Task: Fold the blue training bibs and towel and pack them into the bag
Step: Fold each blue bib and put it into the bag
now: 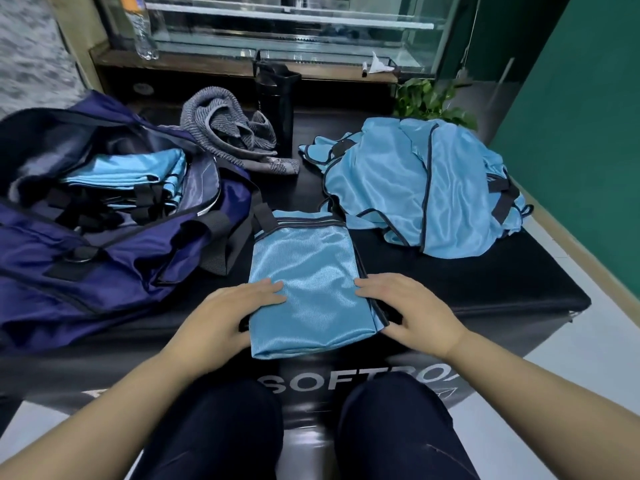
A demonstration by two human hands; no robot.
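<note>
A folded blue bib (311,285) lies at lower centre of the frame on the black padded surface (485,292), its long axis running from the bottom of the frame toward the top, the dark-trimmed end farthest up. The left hand (228,313) lies flat on its lower left edge, fingers straight across the cloth. The right hand (412,310) lies on the lower right edge beside the dark trim, fingers loosely bent over the fold. Neither grip is closed round the cloth; both press it.

The open navy bag (114,230) fills the left of the frame, its mouth in the upper left with a stack of folded bibs (138,174) already inside. The bag lies to the left of and above the bib, so the left hand is the nearer one, and a lift would likely carry the bib left and up over the bag's near wall and its black strap (232,244), which lies just beside the bib's upper left corner and could catch.

A heap of unfolded bibs (415,188) sits at the right of the frame, near the bib's upper right corner; the grey towel (235,133) lies crumpled at upper centre beside a black bottle (277,105). Bare surface shows at the right of the bib, and its near edge runs just under the bib's lower fold.
</note>
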